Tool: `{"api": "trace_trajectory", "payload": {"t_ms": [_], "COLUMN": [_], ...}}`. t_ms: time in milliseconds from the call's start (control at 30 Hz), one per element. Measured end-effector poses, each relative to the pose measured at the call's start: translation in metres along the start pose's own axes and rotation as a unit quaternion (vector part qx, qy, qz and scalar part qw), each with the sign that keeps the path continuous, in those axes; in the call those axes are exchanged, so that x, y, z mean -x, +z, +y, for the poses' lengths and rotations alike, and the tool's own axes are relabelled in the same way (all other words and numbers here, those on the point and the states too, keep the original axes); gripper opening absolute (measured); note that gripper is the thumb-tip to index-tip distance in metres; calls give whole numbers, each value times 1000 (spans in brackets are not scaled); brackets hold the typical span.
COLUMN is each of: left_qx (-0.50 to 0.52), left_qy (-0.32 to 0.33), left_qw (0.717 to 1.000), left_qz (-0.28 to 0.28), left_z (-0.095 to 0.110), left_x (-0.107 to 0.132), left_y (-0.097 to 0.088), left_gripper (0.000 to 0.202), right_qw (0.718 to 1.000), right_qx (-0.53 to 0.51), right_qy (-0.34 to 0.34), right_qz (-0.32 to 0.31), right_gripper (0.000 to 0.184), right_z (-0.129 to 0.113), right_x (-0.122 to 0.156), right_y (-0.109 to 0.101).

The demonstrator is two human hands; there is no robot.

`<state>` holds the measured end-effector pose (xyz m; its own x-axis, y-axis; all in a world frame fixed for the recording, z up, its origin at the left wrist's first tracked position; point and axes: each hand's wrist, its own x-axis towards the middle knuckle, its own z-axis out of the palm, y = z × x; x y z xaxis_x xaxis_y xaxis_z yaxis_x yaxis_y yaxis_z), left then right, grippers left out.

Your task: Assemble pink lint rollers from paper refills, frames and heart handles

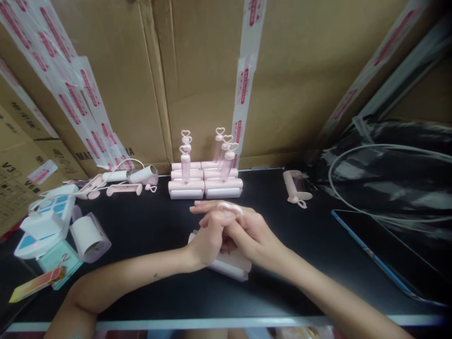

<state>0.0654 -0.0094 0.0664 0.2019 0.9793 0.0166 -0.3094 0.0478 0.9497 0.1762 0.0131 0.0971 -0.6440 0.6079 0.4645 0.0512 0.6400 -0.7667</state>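
My left hand (pixel 208 238) and my right hand (pixel 252 233) meet over a pink lint roller body (pixel 229 266) lying on the black table (pixel 158 221). Both hands close around it. A pale pink handle piece (pixel 229 207) rests across my right fingers, with my left fingers touching it. Behind the hands stand stacked pink rollers (pixel 205 181) with heart-topped handles upright.
Cardboard boxes (pixel 197 75) wall the back. At left lie a white power strip (pixel 45 219), a white roll in a clear cover (pixel 88 235), loose pink parts (pixel 123 188) and a card (pixel 37 282). One roller (pixel 295 188) lies at right, near black plastic (pixel 388 174).
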Motion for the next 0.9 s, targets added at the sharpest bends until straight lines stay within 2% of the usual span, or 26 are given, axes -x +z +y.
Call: {"api": "trace_trajectory", "payload": {"t_ms": [100,233,400,467,633,800,900], "left_qx": [11,26,36,42,62,110,111], "left_qy": [7,48,75,83,93,32,22], "left_qw": [1000,998,996,995,994,993,993], "left_qz": [6,14,-37,-38,-2,17,30], "left_z": [-2,-3,-3,-3,-3,-4,-6], "left_x": [0,0,3,3,3,1,-1], "left_y": [1,-1,-1,0,2,-2,-4], "left_gripper": [26,22,18,18,19,18,18], "right_qw": [999,995,981,973,965,961,961], "right_qx": [13,17,-30,-57,-90,-95,-94], "right_qy": [-39,-91,-159,-177,-189,-170,-172], "right_qz": [13,27,105,133,158,194,195], "right_gripper": [28,27,22,19,18,18,19], "right_z": [4,10,16,17,18,22,23], "right_x": [0,1,0,0,-1,-4,-5], "right_y": [1,5,15,18,24,26,26]}}
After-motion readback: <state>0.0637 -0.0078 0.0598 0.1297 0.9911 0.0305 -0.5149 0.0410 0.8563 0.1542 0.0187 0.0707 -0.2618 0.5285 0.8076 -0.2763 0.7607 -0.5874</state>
